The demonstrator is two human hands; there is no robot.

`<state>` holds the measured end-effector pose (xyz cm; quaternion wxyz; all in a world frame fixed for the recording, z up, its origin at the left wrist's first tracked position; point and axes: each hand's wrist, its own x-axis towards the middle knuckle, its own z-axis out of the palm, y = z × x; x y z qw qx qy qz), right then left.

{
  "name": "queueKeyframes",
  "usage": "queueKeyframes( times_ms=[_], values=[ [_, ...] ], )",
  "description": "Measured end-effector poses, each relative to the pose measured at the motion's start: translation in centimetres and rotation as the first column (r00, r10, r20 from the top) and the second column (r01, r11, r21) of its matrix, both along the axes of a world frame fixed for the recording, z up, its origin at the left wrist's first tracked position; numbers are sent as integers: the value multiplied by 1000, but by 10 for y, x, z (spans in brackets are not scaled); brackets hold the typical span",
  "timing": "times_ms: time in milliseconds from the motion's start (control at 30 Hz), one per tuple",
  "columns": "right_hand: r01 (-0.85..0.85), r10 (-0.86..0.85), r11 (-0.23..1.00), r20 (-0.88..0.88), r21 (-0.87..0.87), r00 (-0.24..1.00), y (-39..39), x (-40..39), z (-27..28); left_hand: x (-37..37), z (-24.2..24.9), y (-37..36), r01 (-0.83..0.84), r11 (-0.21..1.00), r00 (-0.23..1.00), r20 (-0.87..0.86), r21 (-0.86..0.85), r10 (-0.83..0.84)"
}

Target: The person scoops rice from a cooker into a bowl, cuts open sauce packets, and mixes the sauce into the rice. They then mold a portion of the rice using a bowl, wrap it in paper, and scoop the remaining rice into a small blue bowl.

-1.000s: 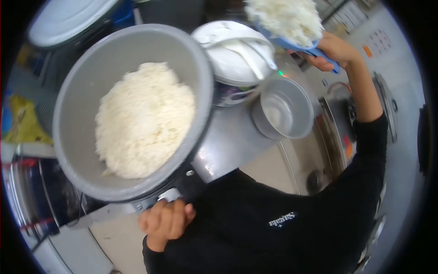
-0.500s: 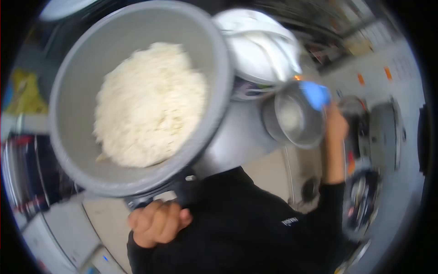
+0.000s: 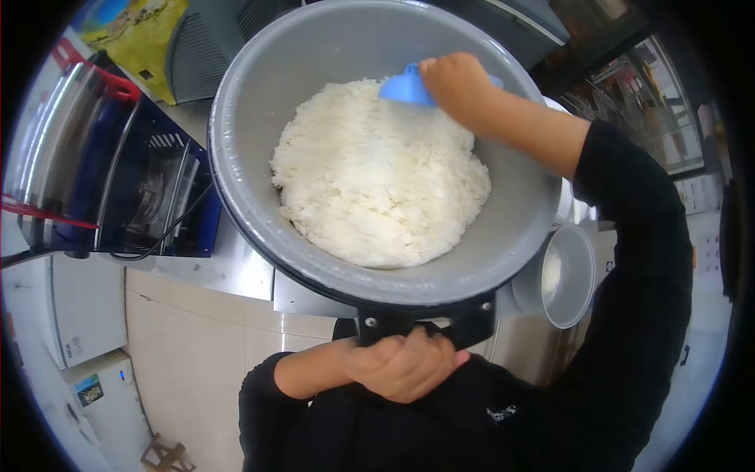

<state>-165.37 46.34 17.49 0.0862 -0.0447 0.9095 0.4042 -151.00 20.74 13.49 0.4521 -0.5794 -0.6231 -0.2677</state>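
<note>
A large grey rice pot (image 3: 236, 181) fills the upper middle, with a mound of white cooked rice (image 3: 377, 189) in it. My left hand (image 3: 409, 363) is closed around the pot's black handle (image 3: 464, 324) at the near side. Inside the pot, at the far right of the mound, my right hand (image 3: 460, 86) grips a blue rice scoop (image 3: 405, 88). The scoop's edge meets the rice, and part of it is hidden by my fingers. To the right of the big pot sits a smaller metal pot (image 3: 578, 275) with something pale in its bottom.
On the left stands a dark blue appliance (image 3: 177, 197) with red-trimmed metal parts and a cable. A steel counter (image 3: 236, 263) lies under the pot. White cabinets (image 3: 86, 307) stand lower left. A partly hidden white container (image 3: 568, 200) is behind my right arm.
My right hand has moved with the blue scoop from the small metal pot into the rice pot, onto the rice. The view has swung to the left; my left hand still grips the handle.
</note>
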Motion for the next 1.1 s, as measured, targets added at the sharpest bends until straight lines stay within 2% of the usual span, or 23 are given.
queueKeyframes(
  times_ms=[67,167,367,567,767,1100],
  values=[
    [-68,54,993,133,98,990,-14,6,-8,0,-5,2,-5,999,1000,-22,38,6],
    [163,-90,960,301,-227,949,-6,16,-13,2,-10,3,-4,995,1000,3,96,3],
    [465,-240,833,561,-300,792,-30,32,1,-3,-12,11,5,984,999,-45,178,3],
    [459,-105,790,647,-407,755,-36,38,-15,-8,-11,11,31,987,996,-89,160,-17],
    [264,132,810,602,-524,787,-42,40,-5,-4,-12,11,27,988,996,-86,155,-14],
    [367,184,723,676,-585,714,-27,44,9,-2,-9,7,5,994,997,-74,112,3]
  ],
)
